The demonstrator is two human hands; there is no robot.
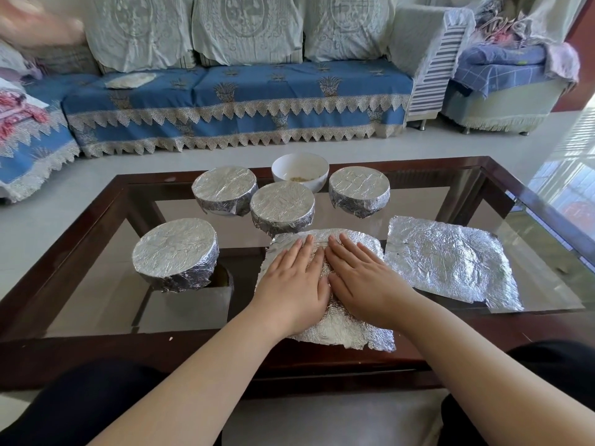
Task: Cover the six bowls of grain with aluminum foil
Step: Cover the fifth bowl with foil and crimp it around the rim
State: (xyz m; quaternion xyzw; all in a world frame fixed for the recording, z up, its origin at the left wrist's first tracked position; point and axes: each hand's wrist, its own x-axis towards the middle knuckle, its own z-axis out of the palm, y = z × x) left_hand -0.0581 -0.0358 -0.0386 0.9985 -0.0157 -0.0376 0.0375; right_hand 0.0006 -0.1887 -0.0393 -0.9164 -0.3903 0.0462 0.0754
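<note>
Several foil-wrapped bowls stand on the glass table: one at the left (175, 252), one at the back left (224, 193), one in the middle (282, 206), one at the back right (359, 194). An uncovered white bowl (299, 170) with grain sits behind them. A crinkled foil sheet (347, 329) is draped over something near the front edge; what lies beneath is hidden. My left hand (294, 281) and my right hand (362, 278) press flat on top of that sheet, fingers together. A spare foil sheet (450, 262) lies flat to the right.
The table's dark wooden frame (96, 214) surrounds the glass top. A blue-covered sofa (238, 101) stands beyond it, an armchair (502, 88) at the far right. My dark-clothed knees sit at the table's near edge.
</note>
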